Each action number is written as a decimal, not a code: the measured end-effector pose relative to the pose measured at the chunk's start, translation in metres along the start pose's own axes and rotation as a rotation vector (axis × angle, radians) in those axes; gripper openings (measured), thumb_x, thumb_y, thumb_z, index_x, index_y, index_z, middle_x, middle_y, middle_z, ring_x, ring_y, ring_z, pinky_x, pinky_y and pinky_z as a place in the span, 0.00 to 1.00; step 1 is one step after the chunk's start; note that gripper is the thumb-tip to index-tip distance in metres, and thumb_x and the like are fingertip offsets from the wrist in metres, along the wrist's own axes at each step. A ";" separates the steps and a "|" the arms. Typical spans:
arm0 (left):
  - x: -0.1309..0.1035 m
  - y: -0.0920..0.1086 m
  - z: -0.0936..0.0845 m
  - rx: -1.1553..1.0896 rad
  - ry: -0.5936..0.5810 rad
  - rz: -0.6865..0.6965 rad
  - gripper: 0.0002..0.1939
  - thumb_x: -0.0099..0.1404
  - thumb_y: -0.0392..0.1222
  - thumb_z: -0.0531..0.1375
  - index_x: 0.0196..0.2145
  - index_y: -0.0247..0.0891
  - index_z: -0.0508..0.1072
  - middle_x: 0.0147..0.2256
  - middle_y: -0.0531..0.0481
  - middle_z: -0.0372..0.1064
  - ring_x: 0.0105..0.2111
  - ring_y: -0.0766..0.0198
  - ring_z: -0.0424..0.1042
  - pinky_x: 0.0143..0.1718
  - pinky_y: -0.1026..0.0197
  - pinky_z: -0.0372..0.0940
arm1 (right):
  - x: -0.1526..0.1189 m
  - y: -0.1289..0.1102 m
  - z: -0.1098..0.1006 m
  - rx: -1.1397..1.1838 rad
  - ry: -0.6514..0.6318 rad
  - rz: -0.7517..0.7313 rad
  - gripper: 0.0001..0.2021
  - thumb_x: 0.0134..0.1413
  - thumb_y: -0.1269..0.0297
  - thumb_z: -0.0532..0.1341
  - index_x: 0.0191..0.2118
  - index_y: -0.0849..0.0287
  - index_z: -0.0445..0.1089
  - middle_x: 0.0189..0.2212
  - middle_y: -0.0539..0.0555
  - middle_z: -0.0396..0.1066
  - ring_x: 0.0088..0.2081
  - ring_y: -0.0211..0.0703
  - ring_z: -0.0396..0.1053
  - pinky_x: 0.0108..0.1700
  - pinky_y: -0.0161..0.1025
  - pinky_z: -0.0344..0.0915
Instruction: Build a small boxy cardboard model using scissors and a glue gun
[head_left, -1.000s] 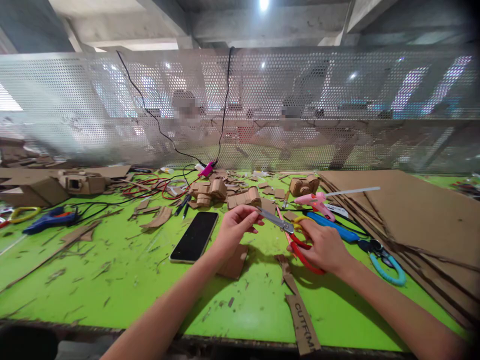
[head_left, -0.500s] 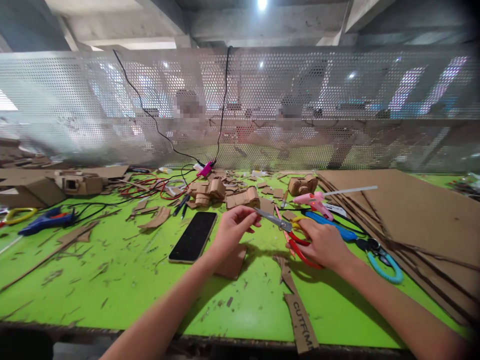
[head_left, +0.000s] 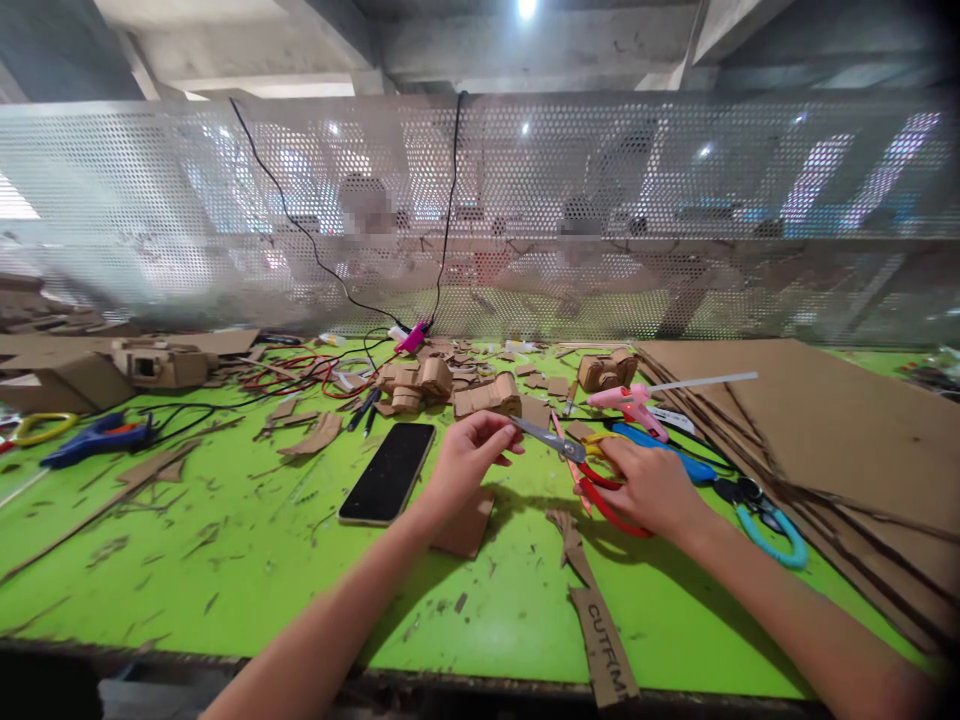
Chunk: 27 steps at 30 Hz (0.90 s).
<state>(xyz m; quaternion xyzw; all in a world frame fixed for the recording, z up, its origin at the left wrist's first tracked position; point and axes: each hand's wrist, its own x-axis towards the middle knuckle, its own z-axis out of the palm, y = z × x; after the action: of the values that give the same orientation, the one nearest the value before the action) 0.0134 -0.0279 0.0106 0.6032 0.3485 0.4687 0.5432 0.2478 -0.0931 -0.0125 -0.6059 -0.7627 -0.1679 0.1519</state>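
My right hand [head_left: 654,487] grips a pair of scissors [head_left: 571,450] by the red and yellow handles, blades pointing left. My left hand [head_left: 474,455] is pinched at the blade tips; whatever small piece may be between its fingers is hidden. Beneath the left wrist, a flat square of cardboard [head_left: 466,528] lies on the green table [head_left: 285,600]. A black-screened phone [head_left: 388,472] lies just left of that wrist. Below the scissors are torn cardboard strips, one a printed strip [head_left: 602,640] reaching the front edge. Just beyond the left hand stands a small built cardboard piece [head_left: 487,397].
A pink glue gun [head_left: 634,403], a blue-handled tool [head_left: 667,452] and turquoise-handled cutters [head_left: 772,530] lie right, beside stacked cardboard sheets [head_left: 847,430]. A blue glue gun [head_left: 97,442] lies left. Cardboard models and scraps line the back, before a perforated metal screen [head_left: 525,200].
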 end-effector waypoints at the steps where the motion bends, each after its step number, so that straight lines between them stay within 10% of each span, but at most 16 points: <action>1: 0.000 -0.001 0.000 -0.004 -0.005 -0.002 0.14 0.52 0.49 0.65 0.29 0.34 0.73 0.26 0.50 0.73 0.27 0.64 0.73 0.26 0.66 0.66 | 0.000 0.000 -0.001 0.003 -0.007 0.005 0.17 0.57 0.49 0.57 0.38 0.59 0.70 0.38 0.57 0.77 0.34 0.51 0.75 0.30 0.39 0.62; 27: 0.007 -0.014 -0.002 -0.278 -0.004 -0.050 0.22 0.45 0.53 0.71 0.30 0.34 0.73 0.27 0.50 0.74 0.27 0.66 0.75 0.22 0.71 0.64 | 0.001 -0.016 -0.010 0.252 -0.217 0.062 0.19 0.58 0.48 0.54 0.40 0.59 0.69 0.37 0.60 0.75 0.35 0.53 0.73 0.33 0.41 0.63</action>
<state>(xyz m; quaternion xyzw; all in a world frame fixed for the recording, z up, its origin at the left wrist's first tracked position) 0.0154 -0.0182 -0.0014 0.5141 0.2939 0.4975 0.6339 0.2322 -0.0998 -0.0044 -0.6198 -0.7705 0.0002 0.1487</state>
